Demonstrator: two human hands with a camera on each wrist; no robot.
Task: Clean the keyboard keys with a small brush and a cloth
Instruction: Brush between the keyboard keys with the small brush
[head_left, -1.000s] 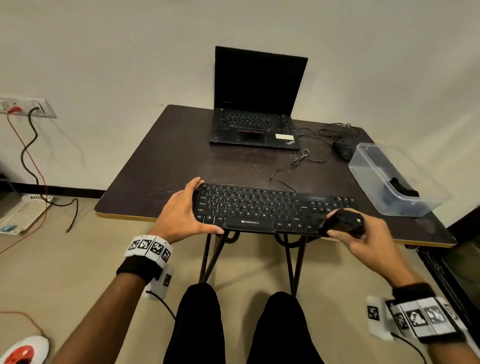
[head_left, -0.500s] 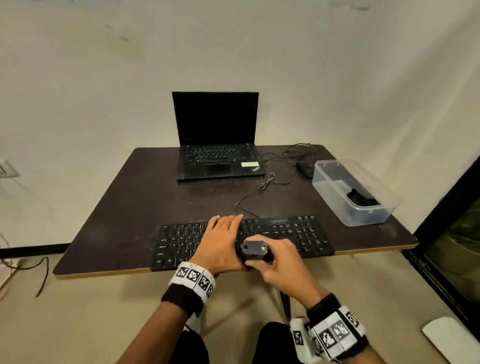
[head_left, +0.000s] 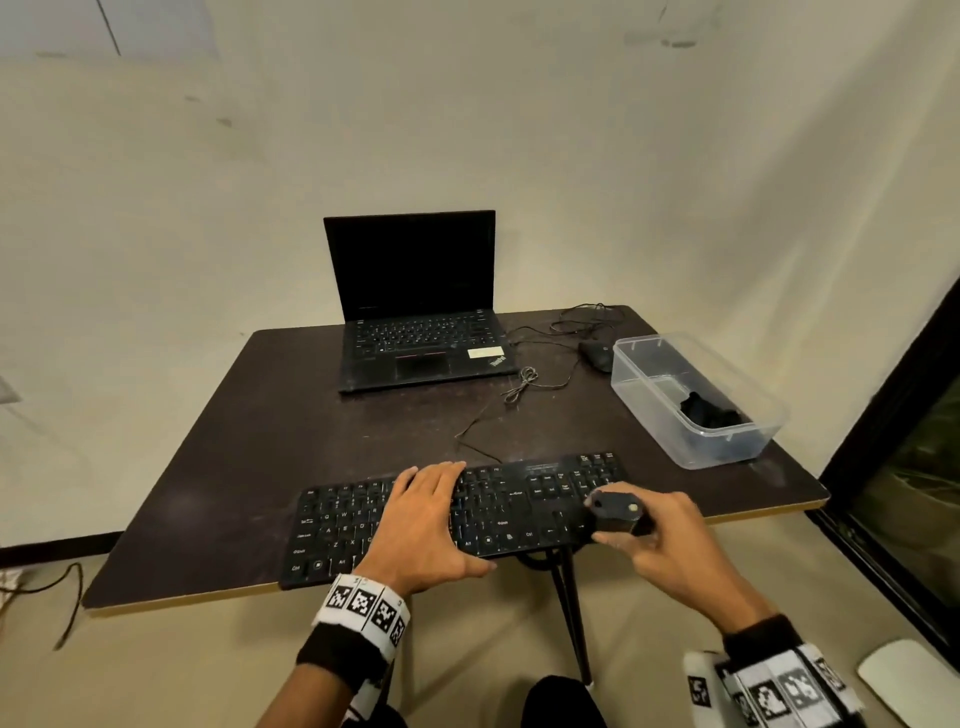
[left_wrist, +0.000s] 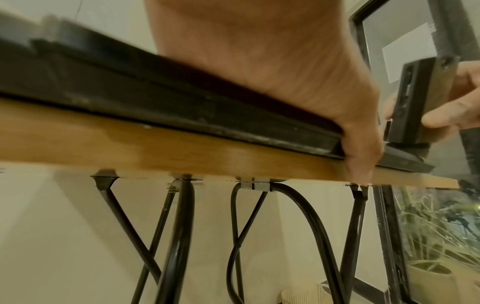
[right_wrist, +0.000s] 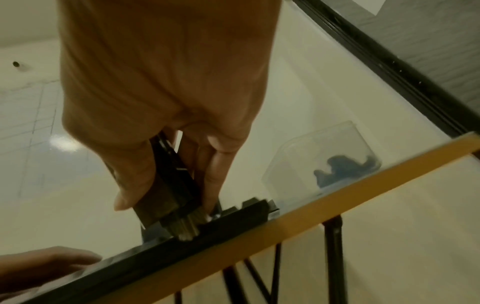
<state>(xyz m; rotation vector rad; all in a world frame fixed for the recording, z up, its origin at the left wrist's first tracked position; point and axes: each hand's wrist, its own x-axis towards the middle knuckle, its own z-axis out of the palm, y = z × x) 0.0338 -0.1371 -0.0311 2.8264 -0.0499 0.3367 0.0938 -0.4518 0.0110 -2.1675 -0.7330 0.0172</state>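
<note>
Left hand (head_left: 423, 525) lies flat, fingers straight, thumb hooked forward; right hand (head_left: 662, 545) curls around a small black brush (head_left: 615, 512).

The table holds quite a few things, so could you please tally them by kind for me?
Keyboards: 1
Laptops: 1
Mice: 1
Plastic boxes: 1
Cloths: 1, inside the box
Brushes: 1, held on the keyboard
Total: 6

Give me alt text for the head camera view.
A left hand lies flat on a black keyboard while the right hand holds a small brush upright on its right-end keys. Behind stand a laptop and a clear box.
</note>
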